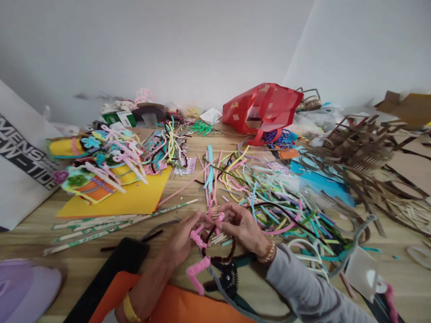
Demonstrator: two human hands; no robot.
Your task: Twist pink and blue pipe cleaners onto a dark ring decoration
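Observation:
My left hand (182,240) and my right hand (243,226) meet above the wooden table (84,264), both pinched on a pink pipe cleaner (198,251). It twists between the fingertips and hangs down toward me. A dark brown pipe cleaner (222,258) curls just below the hands. Black-handled pliers (229,276) lie under my right wrist. A loose heap of coloured pipe cleaners (269,197) spreads just beyond my right hand.
Yellow foam sheet (134,199) with finished pipe-cleaner flowers (107,157) at left. Red bag (262,107) at the back. Brown cardboard strips (367,152) at right. Orange sheet (188,307) and black phone (111,276) near me. Green-white sticks (111,224) lie left of my hands.

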